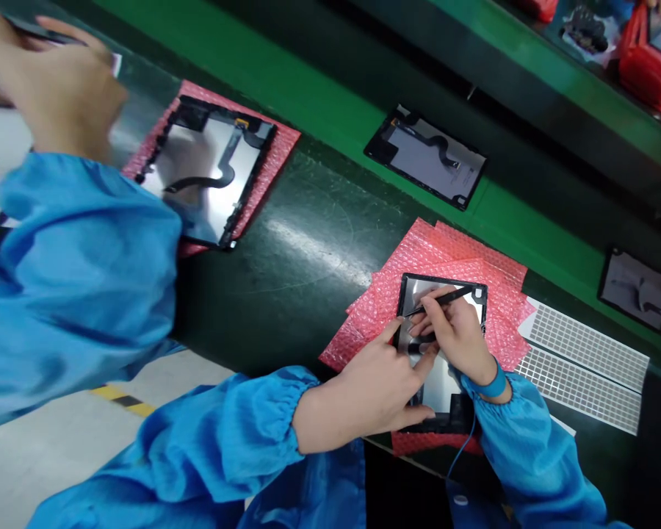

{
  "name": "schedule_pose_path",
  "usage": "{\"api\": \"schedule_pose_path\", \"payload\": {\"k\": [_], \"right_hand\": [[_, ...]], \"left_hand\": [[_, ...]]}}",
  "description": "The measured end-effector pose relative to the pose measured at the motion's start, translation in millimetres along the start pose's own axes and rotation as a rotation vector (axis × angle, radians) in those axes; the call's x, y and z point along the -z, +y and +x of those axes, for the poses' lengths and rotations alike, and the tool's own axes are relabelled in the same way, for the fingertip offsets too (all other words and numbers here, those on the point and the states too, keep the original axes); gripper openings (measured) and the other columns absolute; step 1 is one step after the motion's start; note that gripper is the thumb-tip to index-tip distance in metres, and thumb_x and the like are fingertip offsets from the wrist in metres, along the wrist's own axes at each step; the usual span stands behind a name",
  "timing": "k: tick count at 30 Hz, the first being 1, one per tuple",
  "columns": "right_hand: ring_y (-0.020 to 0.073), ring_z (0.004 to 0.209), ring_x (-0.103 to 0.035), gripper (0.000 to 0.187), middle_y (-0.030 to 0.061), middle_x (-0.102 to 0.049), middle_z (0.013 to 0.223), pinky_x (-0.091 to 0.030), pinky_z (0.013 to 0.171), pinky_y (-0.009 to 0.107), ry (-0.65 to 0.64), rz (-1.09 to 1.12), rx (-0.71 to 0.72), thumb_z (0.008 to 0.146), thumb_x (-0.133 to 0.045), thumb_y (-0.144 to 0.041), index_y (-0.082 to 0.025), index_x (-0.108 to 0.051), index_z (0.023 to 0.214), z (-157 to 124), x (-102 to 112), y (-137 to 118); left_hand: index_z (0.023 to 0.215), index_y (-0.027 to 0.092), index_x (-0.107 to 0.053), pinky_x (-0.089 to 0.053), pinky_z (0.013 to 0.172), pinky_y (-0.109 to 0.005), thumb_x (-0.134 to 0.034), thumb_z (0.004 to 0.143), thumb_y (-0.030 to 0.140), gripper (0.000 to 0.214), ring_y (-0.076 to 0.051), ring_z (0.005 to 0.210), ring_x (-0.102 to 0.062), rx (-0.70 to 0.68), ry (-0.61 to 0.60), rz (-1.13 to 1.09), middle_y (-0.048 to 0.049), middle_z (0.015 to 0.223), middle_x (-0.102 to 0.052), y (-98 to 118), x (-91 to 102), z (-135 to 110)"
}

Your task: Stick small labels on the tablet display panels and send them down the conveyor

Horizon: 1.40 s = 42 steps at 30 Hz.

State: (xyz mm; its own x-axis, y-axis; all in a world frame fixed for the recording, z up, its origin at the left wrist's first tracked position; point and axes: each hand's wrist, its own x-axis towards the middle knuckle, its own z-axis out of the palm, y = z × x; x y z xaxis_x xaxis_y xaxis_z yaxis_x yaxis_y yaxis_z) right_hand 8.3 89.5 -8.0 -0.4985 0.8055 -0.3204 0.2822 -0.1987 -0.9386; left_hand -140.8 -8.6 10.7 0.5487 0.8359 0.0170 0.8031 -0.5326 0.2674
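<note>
A tablet back panel (443, 382) with a black frame and shiny inside lies on a stack of pink bubble wrap sheets (446, 253). My left hand (374, 386) rests on the panel's left side, index finger along its edge, thumb on the shiny surface, the other fingers curled at the lower edge. My right hand (460, 334), with a blue wrist strap (493, 386), pinches a thin black tool (438, 301). The tool's tip points left, over the panel's upper part.
A co-worker's blue sleeve (77, 272) and hand (55, 81) fill the left, beside another panel (209, 169) on pink wrap. Two more panels (427, 158) (639, 290) lie along the green belt. White gridded sheets (584, 364) sit right of my work. Red trays (647, 62) stand top right.
</note>
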Motion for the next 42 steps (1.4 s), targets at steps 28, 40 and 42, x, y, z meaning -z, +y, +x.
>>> {"api": "schedule_pose_path", "payload": {"k": [28,40,42], "right_hand": [[0.0253,0.062,-0.080,0.019,0.0020,-0.083,0.079,-0.067,0.067,0.042,0.715,0.513,0.310,0.106,-0.064,-0.045,-0.025,-0.064,0.103,-102.1,44.6,72.2],[0.0277,0.057,-0.077,0.015,0.0054,-0.082,0.075,-0.063,0.061,0.043,0.968,0.552,0.534,0.099,-0.071,-0.040,-0.026,-0.074,0.104,-89.1,77.3,103.3],[0.0293,0.057,-0.077,0.015,0.0062,-0.082,0.075,-0.064,0.061,0.045,0.955,0.540,0.533,0.097,-0.073,-0.039,-0.025,-0.075,0.104,-88.9,83.8,114.9]], "left_hand": [[0.114,0.027,-0.039,-0.048,0.066,-0.024,-0.064,0.097,0.038,0.032,-0.013,0.075,-0.060,0.538,0.511,-1.204,0.0032,0.090,-0.056,-19.9,2.5,56.1],[0.132,0.016,-0.065,-0.063,0.090,-0.043,-0.069,0.102,0.039,0.038,-0.023,0.106,-0.070,0.677,0.510,-0.997,-0.0107,0.127,-0.068,-146.6,49.3,329.7],[0.133,0.016,-0.065,-0.062,0.093,-0.045,-0.070,0.101,0.039,0.039,-0.024,0.110,-0.070,0.682,0.533,-0.930,-0.0114,0.130,-0.068,-154.7,60.7,329.6]]}}
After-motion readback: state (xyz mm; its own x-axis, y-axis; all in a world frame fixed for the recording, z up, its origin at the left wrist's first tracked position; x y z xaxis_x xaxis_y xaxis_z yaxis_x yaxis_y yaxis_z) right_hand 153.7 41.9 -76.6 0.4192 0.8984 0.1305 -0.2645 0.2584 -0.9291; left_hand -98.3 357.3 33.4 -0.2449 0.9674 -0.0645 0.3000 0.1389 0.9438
